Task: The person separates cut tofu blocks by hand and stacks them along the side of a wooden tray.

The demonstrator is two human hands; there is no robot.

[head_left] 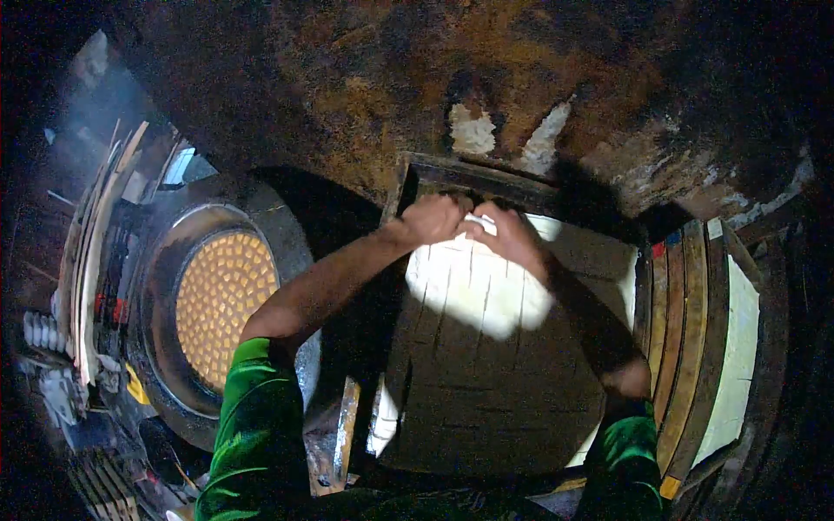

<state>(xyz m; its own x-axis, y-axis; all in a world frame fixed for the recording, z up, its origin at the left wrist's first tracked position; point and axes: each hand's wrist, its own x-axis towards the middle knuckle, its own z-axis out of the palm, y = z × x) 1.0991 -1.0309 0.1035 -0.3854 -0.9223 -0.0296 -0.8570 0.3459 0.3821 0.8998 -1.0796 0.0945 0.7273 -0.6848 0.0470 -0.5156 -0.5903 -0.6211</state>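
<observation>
1. Nearest: green sleeves (254, 417), both forearms reaching forward over the work.
2. A broad white slab (491, 326), its surface marked with dark lines, lies flat inside a dark wooden frame (486, 169). A bright patch lights its farther part; most of the rest sits in shadow. Long axis appears to run away from the body, tilted a little.
3. Left of the slab, beside the left forearm: a wide round metal pan (156, 304) holding many small tan square pieces (224, 304). The left arm is the nearer one to it.
4. Right of the slab, beyond the right forearm: curved-looking brown wooden boards (695, 313), side by side, with a pale flat panel (734, 347) past them.
5. Left hand (434, 219) and right hand (511, 233) meet over the slab's far end, fingers bent inward, gap narrow. Pale material shows between them; whether either grips it, cannot tell. Most of the slab lies bodyward of both.
6. Farthest: rough brown wall (347, 78), whitish patches.
</observation>
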